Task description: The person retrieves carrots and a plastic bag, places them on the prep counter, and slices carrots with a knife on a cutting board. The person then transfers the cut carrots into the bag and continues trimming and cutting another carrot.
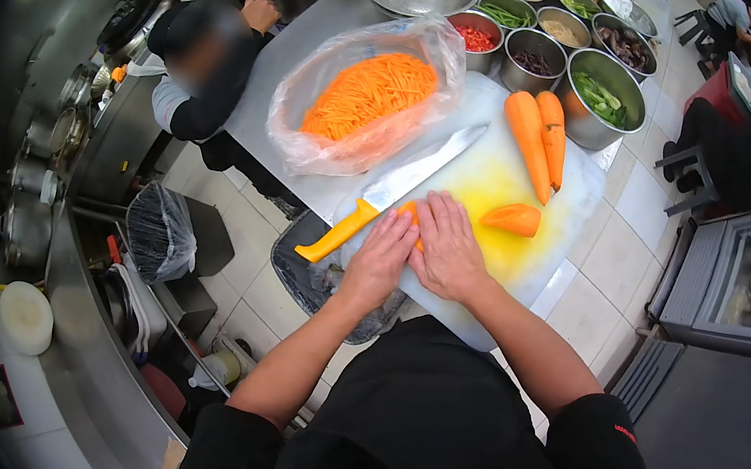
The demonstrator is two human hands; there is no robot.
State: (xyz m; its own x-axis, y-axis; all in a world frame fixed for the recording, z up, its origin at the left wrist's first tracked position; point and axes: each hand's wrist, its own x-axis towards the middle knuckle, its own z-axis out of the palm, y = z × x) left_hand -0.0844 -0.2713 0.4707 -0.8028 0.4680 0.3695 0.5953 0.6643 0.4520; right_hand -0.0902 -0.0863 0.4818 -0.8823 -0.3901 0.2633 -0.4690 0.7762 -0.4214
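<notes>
My two hands come together over a carrot piece (411, 210) near the left edge of the cutting board (558, 246). My left hand (378, 256) and right hand (447, 245) lie side by side, each with its fingers close together, pressed down on the piece. They cover most of it, so I cannot tell which way its long axis runs; only smooth orange bits show.

The knife (428, 167) lies diagonally along the board's left edge, its tip pointing away from me and to the right. The blade is flat, shiny metal; the yellow handle (337, 231) is smooth and sticks out past the board, near my left hand.

On the board's right half, two whole carrots (529, 146) lie lengthwise, thick ends away, tapering towards me. Nearer me, a stubby carrot chunk (512, 219) lies crosswise, narrowing to the left. The board is pale, with a yellow stain.

Left of the board's far part, a crinkled clear plastic bag (289, 131) holds thin orange shreds (371, 95). Round metal bowls (603, 99) stand beyond the board's far edge.
</notes>
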